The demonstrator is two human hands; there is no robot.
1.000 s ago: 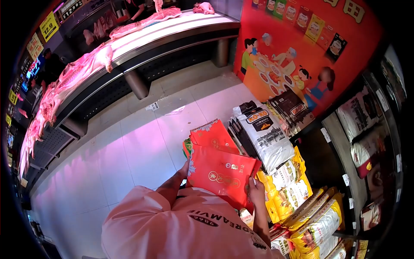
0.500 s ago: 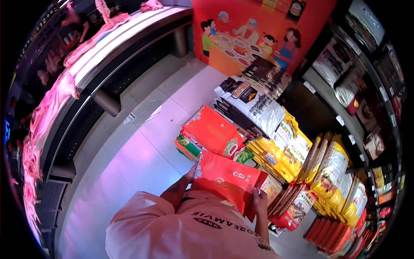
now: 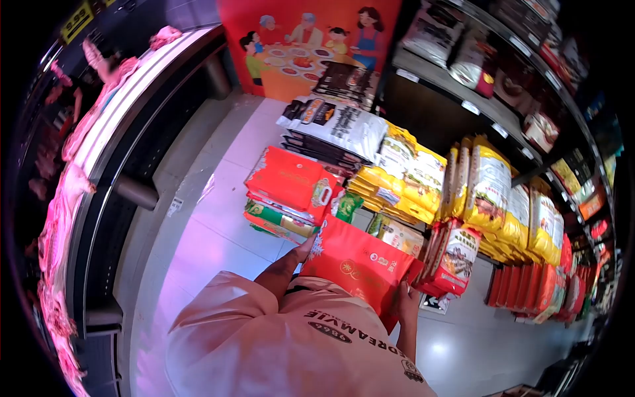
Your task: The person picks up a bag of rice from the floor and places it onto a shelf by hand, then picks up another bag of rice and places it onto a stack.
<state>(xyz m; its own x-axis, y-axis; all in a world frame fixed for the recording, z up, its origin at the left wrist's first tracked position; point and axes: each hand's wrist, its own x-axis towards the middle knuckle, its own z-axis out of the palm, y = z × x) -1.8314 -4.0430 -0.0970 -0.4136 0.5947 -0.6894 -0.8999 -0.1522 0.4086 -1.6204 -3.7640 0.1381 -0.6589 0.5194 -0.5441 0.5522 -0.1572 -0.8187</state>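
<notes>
A red rice bag (image 3: 357, 261) with gold print is held flat in front of my body at waist height. My left hand (image 3: 305, 249) grips its left edge, with the fingers mostly hidden under it. On the right side, my right hand (image 3: 407, 299) is closed around the other edge, thumb on top. Just beyond the held bag lies a stack topped by a similar red bag (image 3: 288, 177), with green and red packages (image 3: 281, 221) beneath it.
Behind are stacks of white-and-black bags (image 3: 337, 129) and yellow bags (image 3: 403, 169). Red-and-white bags (image 3: 455, 258) stand at right, near upright yellow bags (image 3: 489, 185). Shelves (image 3: 436, 83) line the right. A lit meat counter (image 3: 126, 112) runs along the left.
My view has turned to the right, so the stacks and poster have shifted left in the picture. Both hands still hold the red rice bag.
</notes>
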